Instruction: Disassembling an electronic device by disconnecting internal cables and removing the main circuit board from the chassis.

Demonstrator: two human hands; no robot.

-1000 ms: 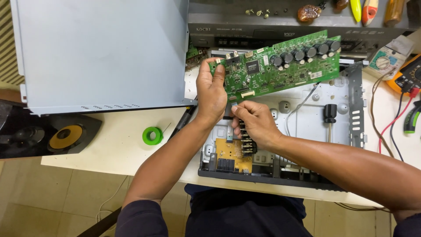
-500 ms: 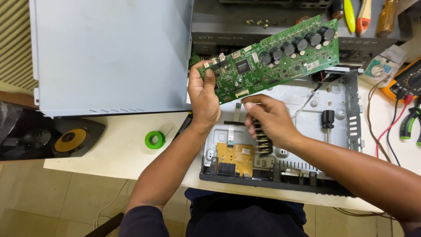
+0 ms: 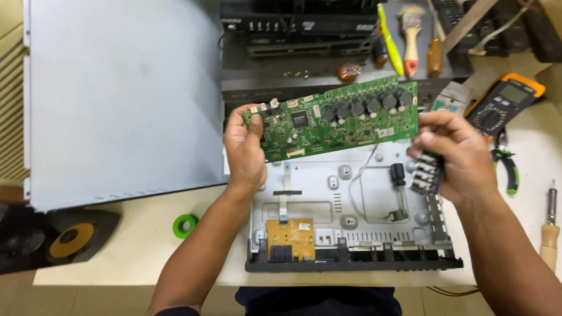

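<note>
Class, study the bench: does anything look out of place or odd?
Yes. The green circuit board is out of the open metal chassis, held tilted above it by the left hand and right hand. A loose white wire trails across the chassis floor.

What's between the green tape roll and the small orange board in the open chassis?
In the head view, the person's left forearm crosses between the green tape roll and the small orange board, over the chassis edge.

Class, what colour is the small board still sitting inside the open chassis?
Yellow-orange; the small board shows clearly in the head view, near the chassis front edge.
</note>
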